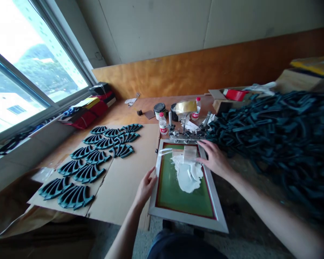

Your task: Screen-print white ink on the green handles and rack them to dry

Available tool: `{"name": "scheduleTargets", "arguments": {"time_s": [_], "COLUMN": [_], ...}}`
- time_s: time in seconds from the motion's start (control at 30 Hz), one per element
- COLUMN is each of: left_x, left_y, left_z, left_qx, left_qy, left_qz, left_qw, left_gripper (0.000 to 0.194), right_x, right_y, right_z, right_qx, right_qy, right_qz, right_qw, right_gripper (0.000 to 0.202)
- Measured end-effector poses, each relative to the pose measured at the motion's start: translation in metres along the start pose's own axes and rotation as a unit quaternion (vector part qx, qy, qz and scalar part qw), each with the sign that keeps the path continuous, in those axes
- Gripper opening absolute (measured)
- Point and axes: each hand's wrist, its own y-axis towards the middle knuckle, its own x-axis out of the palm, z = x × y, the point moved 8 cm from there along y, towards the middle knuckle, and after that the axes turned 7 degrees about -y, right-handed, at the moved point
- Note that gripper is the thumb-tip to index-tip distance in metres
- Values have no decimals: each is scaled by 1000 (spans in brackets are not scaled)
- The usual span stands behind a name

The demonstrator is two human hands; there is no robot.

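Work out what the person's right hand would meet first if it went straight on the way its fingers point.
Most likely the translucent block, just left of the right hand; whether its fingertips are touching it is hard to tell.

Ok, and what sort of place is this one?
Probably a small screen-printing workshop: a framed green screen carries white paste, dark fan-shaped pieces lie in rows on cardboard, and similar-coloured parts are heaped at right.

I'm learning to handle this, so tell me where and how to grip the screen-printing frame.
Probably grip the screen-printing frame by its near rail, coming from your own side: that straight edge is bare, while the white paste lies inside and the far end meets the metal clamp.
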Motion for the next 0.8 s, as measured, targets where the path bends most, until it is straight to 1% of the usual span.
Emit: {"name": "scheduleTargets", "arguments": {"time_s": [0.03,0.07,0.13,0.17,0.2,0.23,0.27,0.37,0.43,0.47,0.53,0.57,0.63,0.7,0.73,0.8], "left_x": [0,0,2,2,2,2,1,-1,-1,0,0,1,1,1,1,0], "left_y": [5,9,15,17,18,18,17,16,17,17,18,18,19,19,19,19], "left_z": [-14,-25,-35,-37,-37,-37,-37,-38,-40,-42,-44,-45,-46,-48,-48,-48], "left_qx": [1,5,10,11,12,13,13,13,10,8,8,9,6,-4,-9,-14], "left_qy": [23,45,75,85,94,102,109,116,112,109,100,95,81,66,59,49], "left_qz": [15,28,32,30,28,28,28,28,28,27,27,26,26,30,32,36], "left_qw": [1000,999,997,996,995,994,994,993,993,994,995,995,996,997,998,998], "left_gripper": [74,72,66,63,60,58,56,53,53,52,51,51,52,54,55,57], "right_x": [9,20,43,51,56,58,57,44,35,33,33,33,33,30,28,25], "right_y": [10,16,15,9,-1,-12,-25,-63,-77,-78,-71,-66,-62,-73,-82,-93], "right_z": [-17,-32,-53,-60,-65,-69,-74,-91,-98,-99,-96,-94,-92,-97,-100,-104], "right_qx": [-26,-45,-58,-60,-64,-75,-96,-204,-266,-280,-266,-248,-222,-238,-257,-286], "right_qy": [-17,-35,-58,-63,-65,-62,-55,-13,16,26,33,31,20,20,27,48], "right_qz": [-33,-75,-161,-189,-203,-203,-196,-181,-195,-209,-228,-219,-166,-104,-89,-97], "right_qw": [999,996,984,978,975,974,974,962,944,937,936,943,961,965,962,952], "right_gripper": [51,48,28,18,9,6,10,21,23,21,19,19,23,31,33,33]}}
